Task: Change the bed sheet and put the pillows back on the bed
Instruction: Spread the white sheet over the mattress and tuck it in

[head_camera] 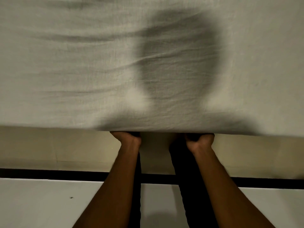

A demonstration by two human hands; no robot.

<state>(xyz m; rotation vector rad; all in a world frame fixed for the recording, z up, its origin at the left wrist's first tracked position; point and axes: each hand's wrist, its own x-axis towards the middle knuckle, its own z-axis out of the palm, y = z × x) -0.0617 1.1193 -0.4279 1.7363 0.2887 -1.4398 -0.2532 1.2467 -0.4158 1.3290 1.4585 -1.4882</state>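
Pale single sheet [82, 66] gripped by two hands [127, 139] [199, 141].

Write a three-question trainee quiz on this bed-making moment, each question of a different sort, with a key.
1. True or false: only one hand grips the bed sheet.
2. Where do the left hand and the right hand hold the bed sheet? A) at its near edge; B) in its middle; C) at a far corner.
3. Fill in: the dark round patch on the bed sheet is a ____.

Key: 1 false, both hands grip it; 2 A; 3 shadow.
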